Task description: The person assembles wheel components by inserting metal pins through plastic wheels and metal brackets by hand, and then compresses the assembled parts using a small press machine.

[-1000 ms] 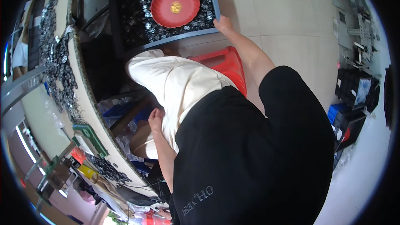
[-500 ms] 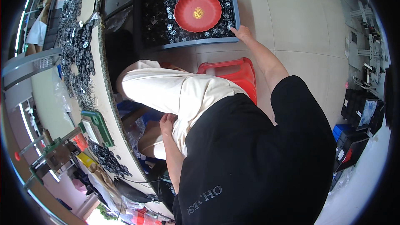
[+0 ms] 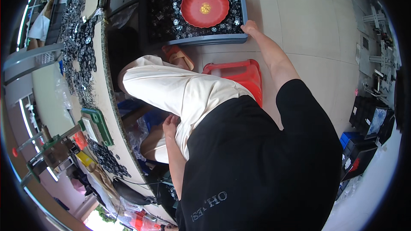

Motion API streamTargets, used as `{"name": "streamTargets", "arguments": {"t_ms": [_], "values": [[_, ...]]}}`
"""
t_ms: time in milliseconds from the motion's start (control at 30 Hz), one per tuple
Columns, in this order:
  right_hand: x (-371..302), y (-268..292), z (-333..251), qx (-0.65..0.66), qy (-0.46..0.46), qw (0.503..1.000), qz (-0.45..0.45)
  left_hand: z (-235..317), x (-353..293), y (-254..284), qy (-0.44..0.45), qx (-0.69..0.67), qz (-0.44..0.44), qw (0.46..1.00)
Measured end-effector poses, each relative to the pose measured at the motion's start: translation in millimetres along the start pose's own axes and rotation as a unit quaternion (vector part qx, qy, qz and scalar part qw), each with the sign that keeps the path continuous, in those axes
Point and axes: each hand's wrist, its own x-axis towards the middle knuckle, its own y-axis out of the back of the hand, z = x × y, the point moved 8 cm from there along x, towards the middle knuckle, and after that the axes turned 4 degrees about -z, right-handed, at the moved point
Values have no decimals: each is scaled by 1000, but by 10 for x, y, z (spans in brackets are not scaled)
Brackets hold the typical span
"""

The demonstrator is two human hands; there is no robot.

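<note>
At the top of the view, my right hand (image 3: 250,28) is closed on the near right corner of a grey-blue plastic bin (image 3: 209,39). Many small black, wheel-like parts (image 3: 176,22) with shiny centres fill the bin. On top of them lies a red scalloped plate (image 3: 192,8) with a gold emblem in its middle. My left hand (image 3: 170,125) rests against my white trouser leg with its fingers loosely curled, and I see nothing in it.
On the left, a long workbench (image 3: 112,102) carries heaps of dark parts (image 3: 81,55) and a green-framed device (image 3: 97,126). A red plastic stool (image 3: 252,77) stands under me. A sandalled foot (image 3: 179,57) is beside the bin. Black crates (image 3: 364,158) are stacked at the right.
The bin has shifted slightly away from me, with my right hand moving along at its corner. The sandalled foot shows more now. My left hand stays by the trouser leg.
</note>
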Motion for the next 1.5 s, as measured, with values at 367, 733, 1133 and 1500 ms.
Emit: {"name": "streamTargets", "arguments": {"t_ms": [367, 733, 1133, 1500], "values": [[-250, 4, 39, -11, 59, 998, 6, -400, 163, 85, -19, 17, 13, 1000], [-2415, 866, -1595, 608, 251, 598, -457, -785, 444, 157, -4, 81, 24, 996], [-3100, 850, -1979, 436, 348, 726, -403, -517, 506, -46, -22, 82, 0, 996], [-1728, -915, 194, -240, 94, 966, 32, -734, 394, -26, 6, 45, 18, 999]]}}
